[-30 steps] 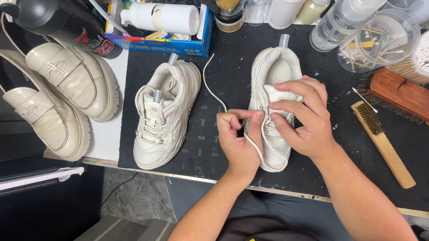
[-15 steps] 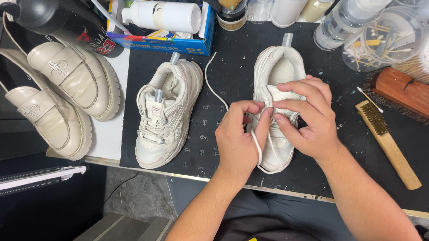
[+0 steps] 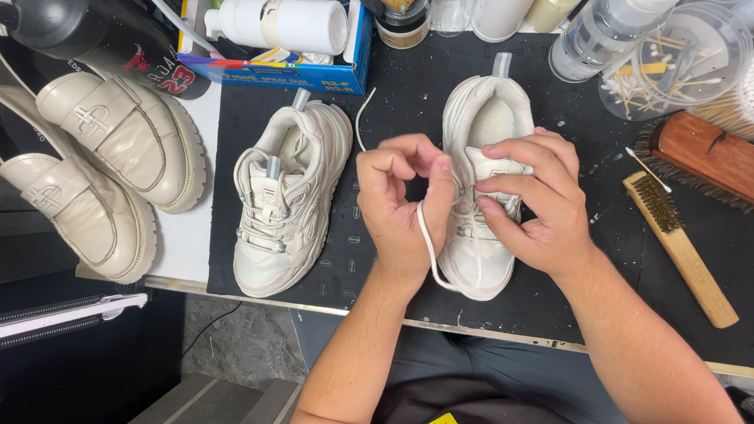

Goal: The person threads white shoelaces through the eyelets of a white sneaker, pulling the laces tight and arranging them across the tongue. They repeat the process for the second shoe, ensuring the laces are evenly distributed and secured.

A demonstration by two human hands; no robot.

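The white sneaker [image 3: 479, 189] lies on the black mat [image 3: 388, 91] near the front edge of the worktop [image 3: 185, 248], toe toward the person and heel tab toward the back. The left hand [image 3: 402, 206] is closed in a pinch on the white shoelace [image 3: 427, 239], which runs down from the fingers in a loop over the toe of the shoe; a free length of lace curves away toward the back of the mat. The right hand [image 3: 535, 199] is closed over the tongue and upper, fingers curled, pressing the shoe flat. To lace well, judged from this position: keep the right hand clamped on the upper so the shoe does not slide toward the front edge, draw the lace with the left hand in line with the eyelet, and keep the lace flat and untwisted. Take out slack row by row rather than in one pull. The second white sneaker [image 3: 286, 199] sits just to the left on the same mat, with no lace fitted as far as can be seen. Two cream loafers [image 3: 91, 175] rest at the left edge; a wire brush [image 3: 680, 248] and a wooden brush [image 3: 718, 160] lie well clear toward the right.
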